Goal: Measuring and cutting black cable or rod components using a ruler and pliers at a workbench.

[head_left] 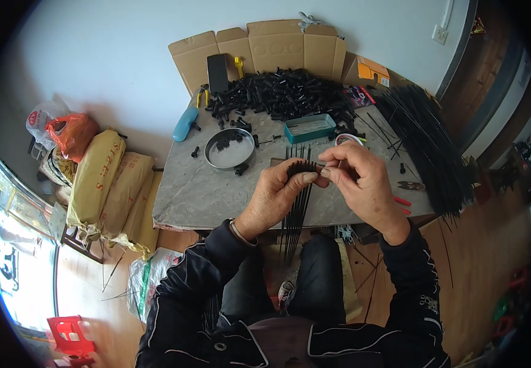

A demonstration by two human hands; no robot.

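Over the table's near edge, my left hand (268,197) is closed, thumb pressed toward the fingers, holding a close row of small black tips (302,165). Beneath it runs a bundle of long thin black rods (296,224), sticking out past the table edge toward my knees. Whether the tips belong to these rods I cannot tell. My right hand (366,187) meets the left at the right end of the row. Its thumb and forefinger are pinched together, and what lies between them is too small to make out.
A grey table (198,193) carries a heap of black plastic parts (284,92), a round metal dish (229,167), a teal box (309,136), a blue bottle (185,124) and pliers (411,185). Many black rods (425,147) lie at right. Yellow sacks (97,178) stand left.
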